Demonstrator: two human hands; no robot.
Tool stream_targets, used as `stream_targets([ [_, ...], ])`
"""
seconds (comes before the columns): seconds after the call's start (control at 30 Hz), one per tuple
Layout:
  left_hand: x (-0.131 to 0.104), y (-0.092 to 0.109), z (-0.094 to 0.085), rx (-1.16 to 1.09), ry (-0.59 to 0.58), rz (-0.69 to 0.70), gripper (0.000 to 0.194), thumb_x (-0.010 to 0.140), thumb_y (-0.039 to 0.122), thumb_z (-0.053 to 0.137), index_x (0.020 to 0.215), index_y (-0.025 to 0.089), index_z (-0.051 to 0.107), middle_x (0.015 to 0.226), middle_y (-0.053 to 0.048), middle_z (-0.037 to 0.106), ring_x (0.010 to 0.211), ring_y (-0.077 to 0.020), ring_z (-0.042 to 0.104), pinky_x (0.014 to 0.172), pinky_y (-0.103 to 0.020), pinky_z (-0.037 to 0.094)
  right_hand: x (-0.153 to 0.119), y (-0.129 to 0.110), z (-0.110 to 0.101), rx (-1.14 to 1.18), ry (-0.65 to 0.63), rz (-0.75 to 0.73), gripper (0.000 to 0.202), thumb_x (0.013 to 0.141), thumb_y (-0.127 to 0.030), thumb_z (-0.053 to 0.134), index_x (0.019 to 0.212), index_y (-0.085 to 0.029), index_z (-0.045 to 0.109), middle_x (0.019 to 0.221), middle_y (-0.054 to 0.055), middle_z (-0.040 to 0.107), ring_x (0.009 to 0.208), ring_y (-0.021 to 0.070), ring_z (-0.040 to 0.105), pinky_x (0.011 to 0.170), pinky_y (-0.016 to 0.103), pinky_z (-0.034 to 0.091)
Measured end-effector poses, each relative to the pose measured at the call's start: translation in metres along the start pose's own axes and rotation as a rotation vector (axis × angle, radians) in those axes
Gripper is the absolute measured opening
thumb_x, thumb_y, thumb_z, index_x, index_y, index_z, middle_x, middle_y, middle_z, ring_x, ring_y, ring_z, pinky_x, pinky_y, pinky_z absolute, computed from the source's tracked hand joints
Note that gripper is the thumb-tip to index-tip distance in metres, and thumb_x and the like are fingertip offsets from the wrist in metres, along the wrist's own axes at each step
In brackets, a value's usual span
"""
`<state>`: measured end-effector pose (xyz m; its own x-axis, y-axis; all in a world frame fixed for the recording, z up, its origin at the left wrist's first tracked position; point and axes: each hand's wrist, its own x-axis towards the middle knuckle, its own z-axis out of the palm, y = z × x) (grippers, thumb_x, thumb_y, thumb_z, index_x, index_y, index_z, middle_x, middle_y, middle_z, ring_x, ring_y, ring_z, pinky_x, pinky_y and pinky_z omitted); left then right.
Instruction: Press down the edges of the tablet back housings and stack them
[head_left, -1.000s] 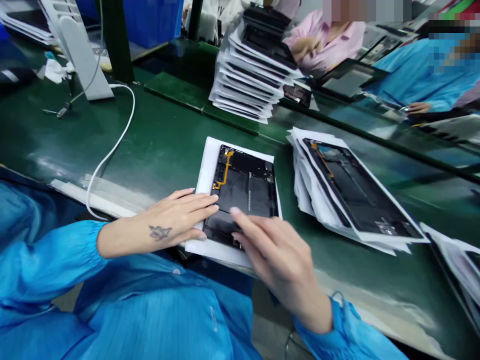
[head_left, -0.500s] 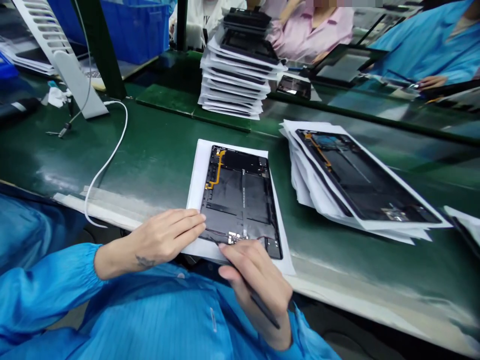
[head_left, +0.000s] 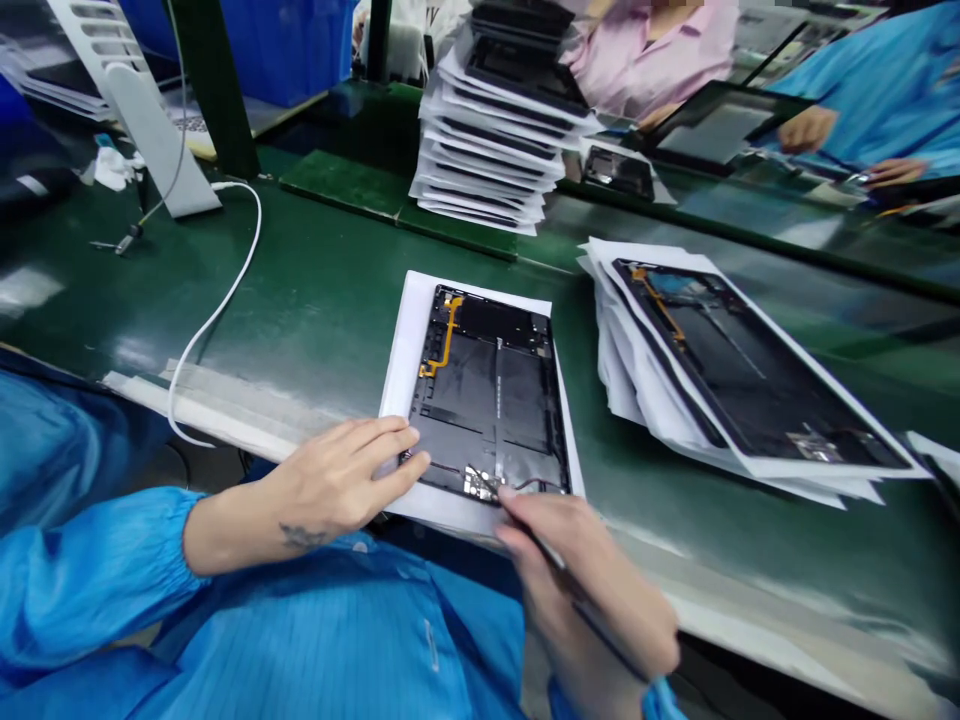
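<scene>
A black tablet back housing (head_left: 480, 400) lies on white paper sheets (head_left: 405, 345) in front of me. An orange flex cable (head_left: 451, 340) runs along its upper left, and a small circuit board (head_left: 480, 484) sits at its near edge. My left hand (head_left: 349, 470) rests with fingers stretched out on the housing's lower left edge, holding nothing. In my right hand (head_left: 589, 575) are dark, slim tweezers (head_left: 559, 560), gripped like a pen. Their tips are at the small board; whether they touch it I cannot tell.
A pile of paper sheets (head_left: 626, 370) with another housing (head_left: 757, 370) on top lies to the right. Behind stands a tall stack of housings and paper (head_left: 487, 170). At left are a white stand (head_left: 154, 140) and a white cable (head_left: 244, 265). Co-workers sit opposite.
My right hand with the tweezers has moved right along the housing's near edge, onto the small board. My left fingers have spread slightly. The whole view has shifted a little.
</scene>
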<state>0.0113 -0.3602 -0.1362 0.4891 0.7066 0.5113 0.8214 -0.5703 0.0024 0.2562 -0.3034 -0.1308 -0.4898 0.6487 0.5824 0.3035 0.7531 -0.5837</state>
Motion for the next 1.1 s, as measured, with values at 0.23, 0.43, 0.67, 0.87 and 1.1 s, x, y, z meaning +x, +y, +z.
stream_targets([
  [0.23,0.006,0.011,0.000,0.120,-0.010,-0.018,0.032,0.100,0.010,0.042,0.124,0.006,0.063,0.119,-0.020,0.070,0.114,-0.0311,0.068,0.092,-0.042,0.058,0.045,0.001,0.019,0.255,-0.175,0.127,0.014,0.094,-0.014,0.063,0.092,-0.022,0.074,0.086,0.003,0.075,0.081,0.0180,0.071,0.071,0.030,0.058],
  [0.43,0.008,0.012,-0.001,0.125,0.011,-0.022,0.031,0.098,0.007,0.045,0.124,0.006,0.062,0.118,-0.020,0.071,0.111,-0.0307,0.070,0.092,-0.042,0.058,0.043,0.001,0.022,0.245,-0.187,0.136,0.015,0.095,-0.015,0.061,0.092,-0.021,0.074,0.086,0.004,0.076,0.084,0.0194,0.072,0.077,0.033,0.059],
  [0.67,0.003,0.006,0.001,0.079,0.026,0.012,0.031,0.099,0.008,0.045,0.124,0.005,0.063,0.119,-0.022,0.071,0.114,-0.0326,0.070,0.090,-0.043,0.060,0.047,0.001,0.023,0.216,-0.218,0.043,0.014,0.095,-0.012,0.061,0.092,-0.020,0.072,0.082,0.003,0.073,0.081,0.0187,0.068,0.073,0.033,0.056],
  [0.87,-0.013,-0.003,0.004,-0.050,0.049,-0.003,0.024,0.100,0.007,0.047,0.116,0.008,0.064,0.132,-0.017,0.068,0.128,-0.0294,0.062,0.102,-0.041,0.058,0.043,0.005,0.010,0.173,-0.235,-0.004,0.014,0.095,-0.010,0.060,0.096,-0.019,0.071,0.084,0.004,0.073,0.078,0.0184,0.067,0.076,0.035,0.057],
  [1.1,0.000,-0.001,-0.004,0.055,0.047,0.043,0.027,0.098,0.005,0.045,0.113,0.008,0.067,0.120,-0.015,0.073,0.114,-0.0246,0.069,0.097,-0.036,0.057,0.032,0.008,-0.016,0.080,-0.168,0.085,0.015,0.094,-0.012,0.061,0.091,-0.021,0.073,0.080,0.004,0.075,0.072,0.0191,0.070,0.064,0.030,0.056],
])
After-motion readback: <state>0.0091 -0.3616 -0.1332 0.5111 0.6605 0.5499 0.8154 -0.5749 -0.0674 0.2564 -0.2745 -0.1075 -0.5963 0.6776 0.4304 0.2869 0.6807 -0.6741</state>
